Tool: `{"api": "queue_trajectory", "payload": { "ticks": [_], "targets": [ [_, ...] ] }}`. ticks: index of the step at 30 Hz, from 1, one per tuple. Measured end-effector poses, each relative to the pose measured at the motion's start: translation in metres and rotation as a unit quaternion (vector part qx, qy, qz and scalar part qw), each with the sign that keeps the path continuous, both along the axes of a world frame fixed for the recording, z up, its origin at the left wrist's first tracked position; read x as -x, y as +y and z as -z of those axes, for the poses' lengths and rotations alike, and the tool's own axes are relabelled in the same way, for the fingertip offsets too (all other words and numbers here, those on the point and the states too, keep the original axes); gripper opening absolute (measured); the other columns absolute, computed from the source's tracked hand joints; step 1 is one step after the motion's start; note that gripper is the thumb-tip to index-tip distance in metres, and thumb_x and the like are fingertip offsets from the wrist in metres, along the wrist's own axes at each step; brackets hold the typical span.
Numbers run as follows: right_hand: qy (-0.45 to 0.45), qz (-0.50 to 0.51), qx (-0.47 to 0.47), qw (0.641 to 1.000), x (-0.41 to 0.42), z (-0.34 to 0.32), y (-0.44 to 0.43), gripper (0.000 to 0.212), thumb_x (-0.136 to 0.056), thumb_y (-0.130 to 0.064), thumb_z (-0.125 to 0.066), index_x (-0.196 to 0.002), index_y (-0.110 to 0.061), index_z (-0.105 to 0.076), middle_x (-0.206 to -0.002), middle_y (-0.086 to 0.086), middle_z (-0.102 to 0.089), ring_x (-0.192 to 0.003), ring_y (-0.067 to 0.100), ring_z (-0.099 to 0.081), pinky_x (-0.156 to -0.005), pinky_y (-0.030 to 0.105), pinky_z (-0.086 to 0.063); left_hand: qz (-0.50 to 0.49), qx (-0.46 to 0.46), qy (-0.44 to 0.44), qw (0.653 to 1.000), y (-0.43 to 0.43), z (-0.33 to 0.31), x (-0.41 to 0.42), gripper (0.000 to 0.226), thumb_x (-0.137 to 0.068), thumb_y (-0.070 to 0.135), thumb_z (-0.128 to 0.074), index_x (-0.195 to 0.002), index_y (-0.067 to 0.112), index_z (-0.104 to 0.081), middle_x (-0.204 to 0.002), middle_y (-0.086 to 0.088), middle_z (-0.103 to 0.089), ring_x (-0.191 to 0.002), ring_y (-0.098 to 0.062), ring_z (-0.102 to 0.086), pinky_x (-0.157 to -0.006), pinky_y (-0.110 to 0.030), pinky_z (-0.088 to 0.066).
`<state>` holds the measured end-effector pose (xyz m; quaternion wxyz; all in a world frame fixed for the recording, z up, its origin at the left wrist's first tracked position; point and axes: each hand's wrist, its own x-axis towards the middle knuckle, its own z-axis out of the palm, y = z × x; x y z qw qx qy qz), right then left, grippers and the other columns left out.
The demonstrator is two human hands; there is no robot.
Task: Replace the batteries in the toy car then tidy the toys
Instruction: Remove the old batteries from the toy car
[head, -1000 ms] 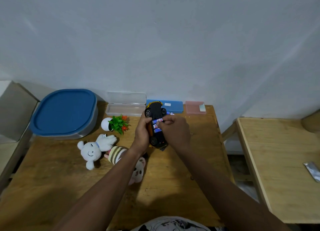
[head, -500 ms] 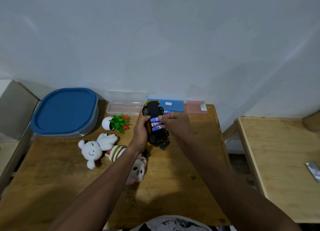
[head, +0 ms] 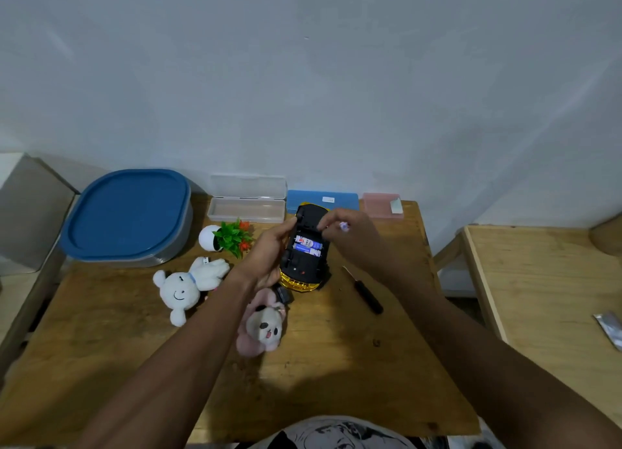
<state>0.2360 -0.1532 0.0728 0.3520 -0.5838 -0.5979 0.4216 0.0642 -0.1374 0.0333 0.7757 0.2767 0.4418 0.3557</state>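
Battery swap. My left hand (head: 269, 250) grips the toy car (head: 304, 263); my right hand (head: 353, 240) pinches a battery (head: 343, 226) at 1 o'clock. Next: check polarity.

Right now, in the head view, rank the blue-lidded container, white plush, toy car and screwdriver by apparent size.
1. blue-lidded container
2. white plush and toy car: too alike to split, car partly covered
3. screwdriver

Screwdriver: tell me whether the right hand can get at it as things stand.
Probably yes: the screwdriver lies bare on the table beside the car, nothing over it. But the right hand pinches a battery, so its fingers are busy.
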Motion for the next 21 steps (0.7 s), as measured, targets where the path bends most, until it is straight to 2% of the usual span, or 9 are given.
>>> {"api": "queue_trajectory", "payload": {
  "ticks": [2, 5, 8, 14, 18, 21],
  "targets": [
    [-0.146, -0.122, -0.079, 0.978, -0.004, 0.006, 0.003, 0.014, -0.085, -0.009, -0.064, -0.091, -0.020, -0.069, -0.076, -0.002, -0.066, -0.074, 0.011, -0.058, -0.065, 0.028, -0.046, 0.016, 0.004, 0.004, 1.000, 0.000, -0.003, -0.001, 0.037, -0.104, 0.033, -0.042, -0.111, 0.006, -0.067, -0.080, -0.010, -0.074, -0.063, -0.021, -0.071, -0.055, -0.029, -0.058],
    [-0.248, -0.186, -0.134, 0.941, -0.005, 0.006, 0.007, 0.015, -0.088, -0.023, -0.064, -0.101, -0.031, -0.065, -0.087, -0.007, -0.062, -0.080, 0.012, -0.057, -0.069, 0.037, -0.051, 0.026, 0.006, 0.003, 1.000, 0.001, -0.006, -0.002, 0.039, -0.103, 0.036, -0.044, -0.112, 0.006, -0.067, -0.086, -0.012, -0.072, -0.069, -0.024, -0.070, -0.062, -0.033, -0.058],
    [-0.285, -0.210, -0.174, 0.919, -0.006, 0.002, 0.009, 0.021, -0.090, -0.025, -0.058, -0.108, -0.035, -0.063, -0.093, -0.007, -0.061, -0.082, 0.012, -0.057, -0.067, 0.040, -0.052, 0.023, 0.006, 0.000, 1.000, 0.002, -0.005, -0.003, 0.037, -0.103, 0.034, -0.046, -0.107, 0.008, -0.072, -0.088, -0.013, -0.073, -0.073, -0.025, -0.071, -0.066, -0.035, -0.058],
    [-0.327, -0.263, -0.214, 0.882, -0.009, -0.001, 0.012, 0.023, -0.092, -0.022, -0.059, -0.113, -0.032, -0.061, -0.098, -0.004, -0.064, -0.083, 0.015, -0.059, -0.065, 0.037, -0.053, 0.050, 0.006, 0.026, 0.998, -0.001, -0.009, -0.004, 0.041, -0.105, 0.036, -0.039, -0.115, 0.008, -0.067, -0.095, -0.016, -0.075, -0.080, -0.027, -0.073, -0.068, -0.037, -0.060],
    [-0.336, -0.287, -0.218, 0.870, -0.009, -0.002, 0.015, 0.026, -0.092, -0.022, -0.057, -0.117, -0.032, -0.058, -0.099, -0.003, -0.064, -0.082, 0.016, -0.058, -0.063, 0.035, -0.052, 0.055, 0.001, 0.026, 0.998, -0.003, -0.008, -0.004, 0.039, -0.105, 0.034, -0.039, -0.129, 0.010, -0.060, -0.108, -0.017, -0.075, -0.097, -0.030, -0.072, -0.079, -0.042, -0.061],
    [-0.332, -0.298, -0.209, 0.870, -0.008, -0.002, 0.015, 0.023, -0.092, -0.021, -0.058, -0.110, -0.034, -0.054, -0.092, -0.005, -0.061, -0.078, 0.014, -0.053, -0.061, 0.034, -0.050, 0.057, 0.008, 0.032, 0.998, -0.007, -0.007, -0.004, 0.038, -0.105, 0.029, -0.040, -0.128, 0.006, -0.060, -0.102, -0.017, -0.075, -0.096, -0.030, -0.073, -0.075, -0.040, -0.061]
  ]
}}
